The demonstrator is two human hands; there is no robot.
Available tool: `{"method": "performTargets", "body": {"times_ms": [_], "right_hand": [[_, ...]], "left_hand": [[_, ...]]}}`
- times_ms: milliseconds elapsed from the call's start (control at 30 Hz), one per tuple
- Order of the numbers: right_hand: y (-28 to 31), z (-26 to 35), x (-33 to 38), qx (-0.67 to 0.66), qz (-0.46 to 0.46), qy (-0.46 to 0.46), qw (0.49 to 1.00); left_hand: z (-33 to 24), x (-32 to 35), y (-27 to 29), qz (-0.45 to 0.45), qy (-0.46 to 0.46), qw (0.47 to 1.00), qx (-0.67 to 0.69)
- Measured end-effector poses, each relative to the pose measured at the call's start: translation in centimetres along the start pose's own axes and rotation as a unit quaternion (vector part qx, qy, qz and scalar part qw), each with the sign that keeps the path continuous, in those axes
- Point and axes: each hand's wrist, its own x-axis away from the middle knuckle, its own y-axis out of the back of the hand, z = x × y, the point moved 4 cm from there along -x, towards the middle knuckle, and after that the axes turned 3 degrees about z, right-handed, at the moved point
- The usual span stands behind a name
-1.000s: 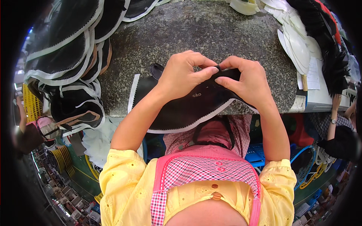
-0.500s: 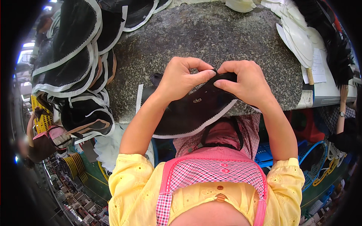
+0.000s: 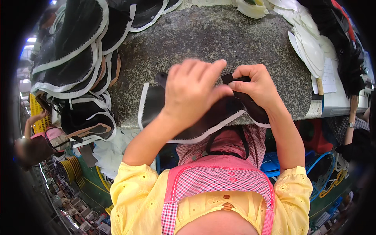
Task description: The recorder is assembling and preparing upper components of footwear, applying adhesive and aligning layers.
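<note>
A black leather-like panel [image 3: 192, 118] with a white zigzag-cut border, which looks like a shoe upper, lies at the near edge of the stone-topped bench. My right hand [image 3: 256, 87] pinches the upper edge of this panel between thumb and fingers. Above the panel's middle, my left hand [image 3: 190, 92] is raised, slightly blurred, with the thumb apart from the fingers and nothing seen in it. It covers part of the panel. A small dark tab [image 3: 161, 77] shows beside the left wrist.
Stacked black panels [image 3: 74, 43] with white borders fill the bench's left side. White curved pieces [image 3: 309, 49], a paper sheet [image 3: 330, 78] and black material [image 3: 344, 58] lie at the right. Blue baskets [image 3: 272, 164] stand below the bench. Other people are at both sides.
My left hand has let go of the panel's upper edge and lifted away, its fingers opening. My right hand still pinches the edge, which now lies flatter.
</note>
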Motion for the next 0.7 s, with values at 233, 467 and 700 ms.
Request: {"method": "performTargets", "body": {"times_ms": [233,467,700], "right_hand": [[-0.4,-0.7,-0.5,-0.139,0.039,-0.036,0.989],[-0.5,-1.9,-0.4,-0.187,0.025,-0.057,0.98],[-0.5,-1.5,-0.5,-0.163,0.026,-0.047,0.985]], "left_hand": [[0.9,2.6,-3.3,-0.002,0.153,0.971,0.186],[2.5,2.2,-4.7,0.037,0.178,0.918,0.352],[2.7,2.2,-5.2,0.012,0.196,0.884,0.423]]}}
